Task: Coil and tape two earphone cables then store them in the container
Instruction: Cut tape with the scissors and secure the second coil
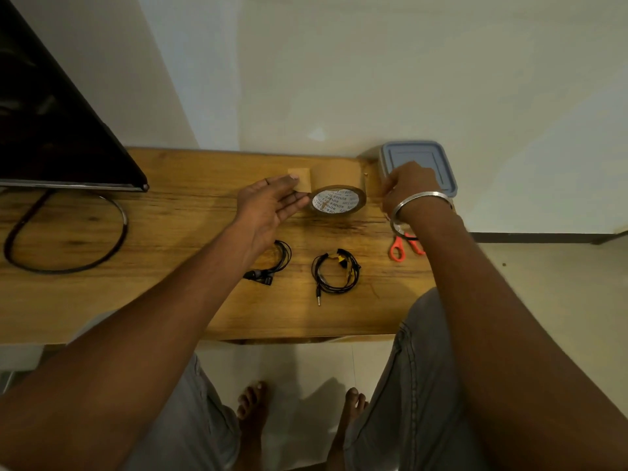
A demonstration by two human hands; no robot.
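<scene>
A roll of brown packing tape (338, 195) stands on the wooden table (176, 212), with a free flap of tape (302, 180) sticking out at its left. My left hand (268, 207) reaches to that flap and pinches it between thumb and fingertips. My right hand (409, 188), with a steel bangle on the wrist, curls over the near-left corner of the grey-blue lidded container (419, 158). Its fingertips are hidden. Two black coiled earphones lie near the front: one (272, 263) partly under my left forearm, and one (336, 273) with yellowish tape on it.
Orange-handled scissors (404, 248) lie under my right wrist near the table's right edge. A dark screen (51, 124) on a ring-shaped stand (68, 232) fills the left. The wall runs right behind the table.
</scene>
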